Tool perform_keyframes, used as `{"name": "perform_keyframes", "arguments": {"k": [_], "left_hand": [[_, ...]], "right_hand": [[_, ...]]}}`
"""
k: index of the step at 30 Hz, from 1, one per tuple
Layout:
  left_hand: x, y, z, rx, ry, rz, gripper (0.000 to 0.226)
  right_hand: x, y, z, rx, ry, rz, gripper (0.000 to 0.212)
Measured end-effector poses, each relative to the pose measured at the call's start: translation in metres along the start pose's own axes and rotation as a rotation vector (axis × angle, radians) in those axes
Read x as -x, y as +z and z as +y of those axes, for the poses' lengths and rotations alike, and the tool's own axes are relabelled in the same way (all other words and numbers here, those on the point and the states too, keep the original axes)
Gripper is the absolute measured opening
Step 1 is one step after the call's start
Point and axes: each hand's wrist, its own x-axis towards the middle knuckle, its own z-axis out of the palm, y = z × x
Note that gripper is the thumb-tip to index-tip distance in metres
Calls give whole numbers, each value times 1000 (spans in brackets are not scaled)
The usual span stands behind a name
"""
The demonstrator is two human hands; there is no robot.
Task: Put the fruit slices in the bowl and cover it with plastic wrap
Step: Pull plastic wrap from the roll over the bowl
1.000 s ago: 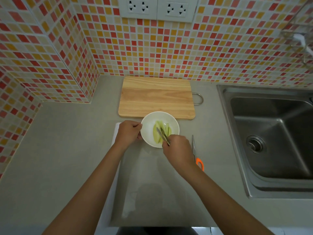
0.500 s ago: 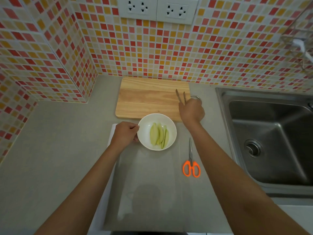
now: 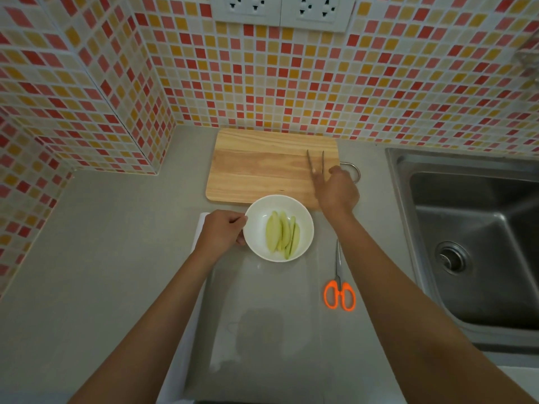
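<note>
A white bowl (image 3: 253,228) stands on the grey counter just in front of the wooden cutting board (image 3: 262,167). Several pale green fruit slices (image 3: 282,234) lie side by side in it. My left hand (image 3: 221,233) grips the bowl's left rim. My right hand (image 3: 337,191) rests on the right end of the board and holds metal tongs (image 3: 315,163), whose tips point away from me and stand apart. A sheet of clear plastic wrap (image 3: 262,316) lies flat on the counter under and in front of the bowl, with its white roll or box (image 3: 186,330) along the left edge.
Orange-handled scissors (image 3: 339,287) lie on the counter right of the wrap. A steel sink (image 3: 481,243) fills the right side. The tiled wall (image 3: 262,83) with sockets rises behind the board, and a tiled corner juts out at the left.
My right hand has lifted the tongs out of the bowl and carried them back and right onto the cutting board. My left hand has stayed on the bowl's rim.
</note>
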Motion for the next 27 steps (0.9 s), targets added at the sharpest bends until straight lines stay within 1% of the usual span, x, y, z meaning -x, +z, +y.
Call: {"name": "perform_keyframes", "arguments": {"k": [2, 5, 8, 13, 27], "left_hand": [[1, -1, -2, 15, 11, 8, 22], [5, -1, -6, 5, 17, -7, 23], [8, 1, -7, 4, 21, -29, 23], [17, 3, -6, -45, 60, -20, 24], [61, 0, -24, -58, 84, -39, 23]], "right_hand": [[25, -8, 12, -75, -10, -46, 46], [70, -15, 30, -167, -30, -247, 55], [98, -16, 37, -327, -64, -364, 49], [118, -15, 36, -359, -8, -343, 39], [176, -24, 47, -389, 41, -333, 36]]}}
